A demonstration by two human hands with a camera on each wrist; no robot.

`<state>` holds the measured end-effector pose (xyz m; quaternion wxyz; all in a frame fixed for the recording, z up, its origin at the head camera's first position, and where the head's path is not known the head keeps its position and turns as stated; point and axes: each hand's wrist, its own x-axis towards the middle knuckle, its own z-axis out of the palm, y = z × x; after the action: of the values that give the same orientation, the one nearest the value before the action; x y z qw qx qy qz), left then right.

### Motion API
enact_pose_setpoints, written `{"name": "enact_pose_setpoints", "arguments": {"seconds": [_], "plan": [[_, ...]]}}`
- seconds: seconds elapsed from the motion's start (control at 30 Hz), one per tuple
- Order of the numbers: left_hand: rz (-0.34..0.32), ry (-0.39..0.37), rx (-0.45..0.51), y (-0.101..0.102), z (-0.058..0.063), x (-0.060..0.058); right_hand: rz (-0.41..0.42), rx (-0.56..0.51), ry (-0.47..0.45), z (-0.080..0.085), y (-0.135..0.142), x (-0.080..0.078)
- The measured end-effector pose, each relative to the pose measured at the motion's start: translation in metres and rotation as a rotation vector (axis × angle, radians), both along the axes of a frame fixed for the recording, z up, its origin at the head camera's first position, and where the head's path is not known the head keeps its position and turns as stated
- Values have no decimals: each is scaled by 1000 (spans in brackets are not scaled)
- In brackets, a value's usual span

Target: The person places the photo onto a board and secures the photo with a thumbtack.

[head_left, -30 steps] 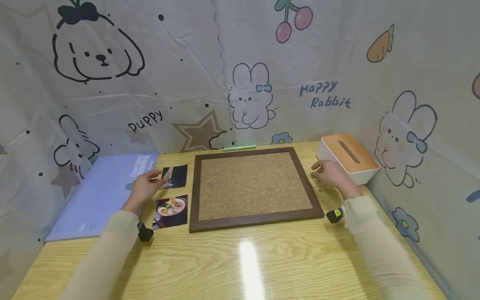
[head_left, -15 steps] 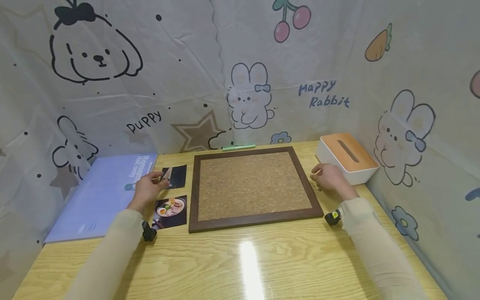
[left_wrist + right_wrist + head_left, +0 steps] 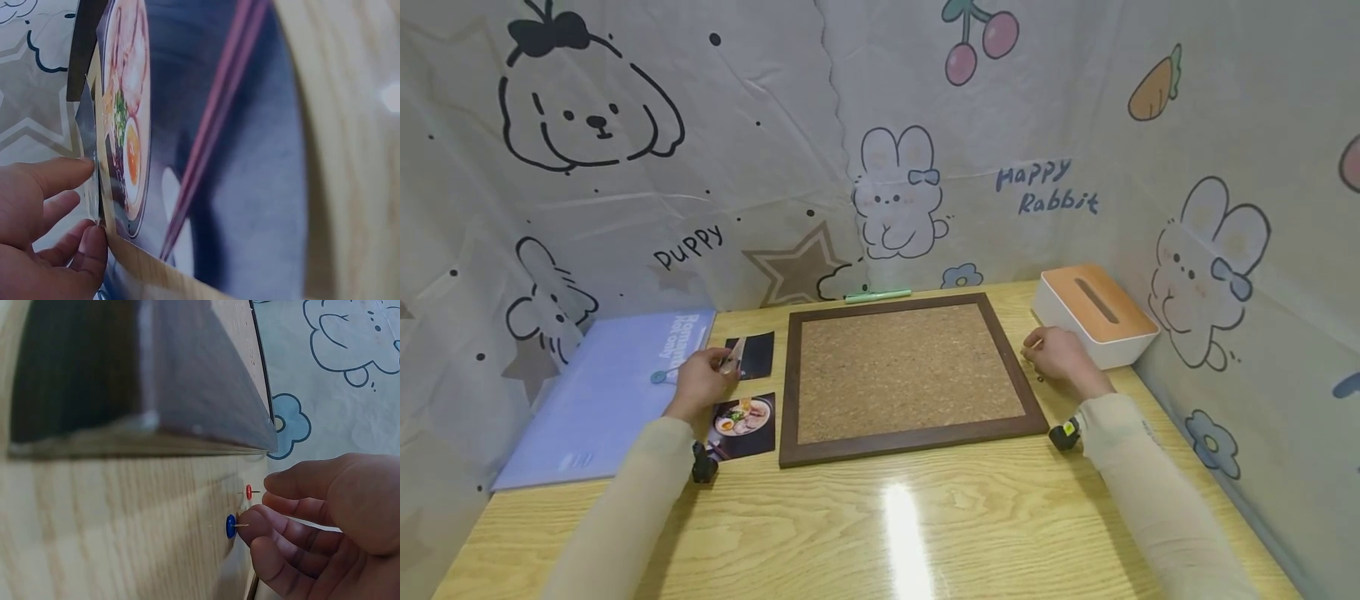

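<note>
My left hand (image 3: 703, 383) is at the left edge of a dark photo (image 3: 757, 354), its fingertips touching or just over it. In the left wrist view that photo is nearly edge-on beside the spread fingers (image 3: 65, 175). Nearer me lies a photo of a ramen bowl (image 3: 747, 419). Right of both photos is a cork board (image 3: 910, 375) with a dark brown frame. My right hand (image 3: 1062, 360) hovers at the board's right side. In the right wrist view, its loosely curved fingers are beside a red thumbtack (image 3: 249, 492) and a blue thumbtack (image 3: 230, 525), points up.
A pale blue document folder (image 3: 606, 400) lies at the left. Behind the board is a green pen (image 3: 877, 295). A white tissue box (image 3: 1123, 354) with an orange lid stands at the right, behind my right hand. Printed fabric encloses the back and sides of the wooden table (image 3: 820, 525).
My left hand has moved slightly right and toward me, further over the dark photo's left edge. The right hand has hardly moved. Both photos and the board lie as before.
</note>
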<state>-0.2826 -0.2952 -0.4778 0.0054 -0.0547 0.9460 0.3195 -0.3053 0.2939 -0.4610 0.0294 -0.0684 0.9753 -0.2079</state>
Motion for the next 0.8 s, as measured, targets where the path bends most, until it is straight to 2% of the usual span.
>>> {"name": "enact_pose_setpoints", "arguments": {"seconds": [0.4, 0.8], "plan": [[-3, -60, -9, 5, 10, 4, 39, 21, 22, -2, 1, -2], [35, -56, 43, 2, 9, 3, 65, 80, 60, -3, 0, -4]]}}
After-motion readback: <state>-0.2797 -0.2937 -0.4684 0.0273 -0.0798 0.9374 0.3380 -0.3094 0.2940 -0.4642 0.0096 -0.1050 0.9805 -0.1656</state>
